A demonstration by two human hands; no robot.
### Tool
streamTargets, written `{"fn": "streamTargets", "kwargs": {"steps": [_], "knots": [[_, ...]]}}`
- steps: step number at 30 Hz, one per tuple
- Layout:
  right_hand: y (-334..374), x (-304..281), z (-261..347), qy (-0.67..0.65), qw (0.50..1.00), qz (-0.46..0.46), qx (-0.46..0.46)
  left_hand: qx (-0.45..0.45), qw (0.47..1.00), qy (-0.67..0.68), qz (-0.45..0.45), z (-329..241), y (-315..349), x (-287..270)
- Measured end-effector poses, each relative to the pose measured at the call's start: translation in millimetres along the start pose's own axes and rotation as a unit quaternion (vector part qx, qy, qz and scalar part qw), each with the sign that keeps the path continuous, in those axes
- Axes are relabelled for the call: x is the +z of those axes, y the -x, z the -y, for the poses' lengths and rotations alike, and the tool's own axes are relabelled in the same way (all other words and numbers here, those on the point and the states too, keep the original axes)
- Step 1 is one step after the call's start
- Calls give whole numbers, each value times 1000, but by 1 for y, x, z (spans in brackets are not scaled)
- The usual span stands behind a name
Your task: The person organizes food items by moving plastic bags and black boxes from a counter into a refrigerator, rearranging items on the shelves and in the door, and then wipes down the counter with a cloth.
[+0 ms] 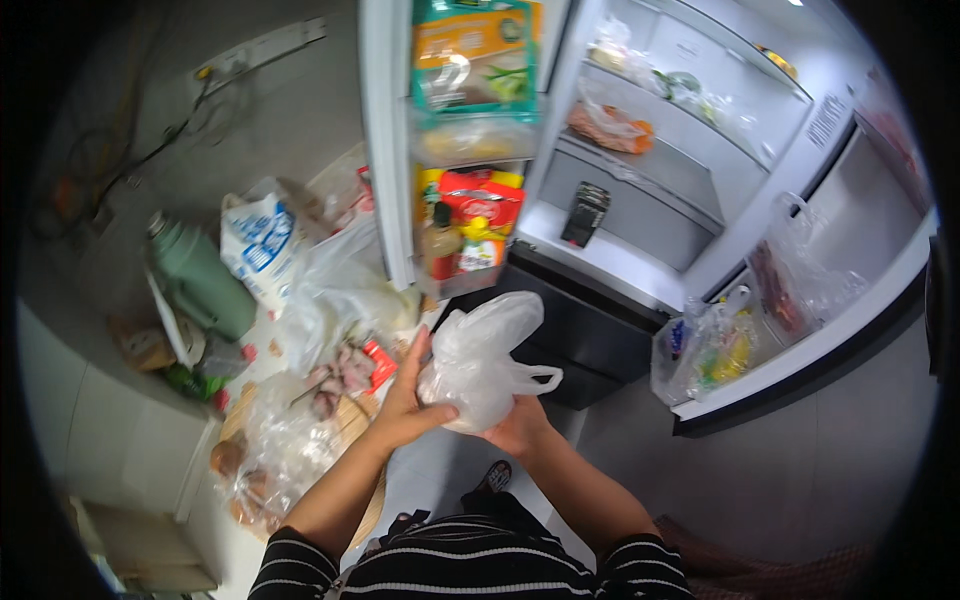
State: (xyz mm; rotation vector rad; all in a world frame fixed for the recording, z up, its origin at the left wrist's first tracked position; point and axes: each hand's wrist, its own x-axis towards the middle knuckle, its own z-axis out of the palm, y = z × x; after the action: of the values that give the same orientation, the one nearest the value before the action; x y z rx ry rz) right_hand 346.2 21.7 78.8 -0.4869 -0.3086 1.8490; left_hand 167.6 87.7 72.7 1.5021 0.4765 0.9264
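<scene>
A white plastic bag (470,365) with loop handles is held up in front of my body, before the open fridge (640,240). What it contains cannot be made out through the cloudy film. My left hand (408,402) grips its left side, thumb across the front. From below and the right, my right hand (520,424) supports it, with most of the fingers hidden behind the bag. One loop handle sticks out to the right above that hand.
Left, a counter bears plastic bags (345,290), a green thermos (205,280), raw meat pieces (350,368) and a clear bag of brownish round items (265,475) on a round board. Both fridge doors stand open, their racks (470,270) holding packets, a bottle and bags (725,345). A black box (587,214) sits inside.
</scene>
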Motion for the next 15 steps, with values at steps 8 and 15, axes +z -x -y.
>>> {"fn": "streamTargets", "kwargs": {"steps": [8, 15], "knots": [[28, -46, 123, 40, 987, -112, -107, -70, 990, 95, 71, 41, -132, 107], [6, -104, 205, 140, 964, -194, -114, -90, 972, 195, -95, 67, -211, 140]]}}
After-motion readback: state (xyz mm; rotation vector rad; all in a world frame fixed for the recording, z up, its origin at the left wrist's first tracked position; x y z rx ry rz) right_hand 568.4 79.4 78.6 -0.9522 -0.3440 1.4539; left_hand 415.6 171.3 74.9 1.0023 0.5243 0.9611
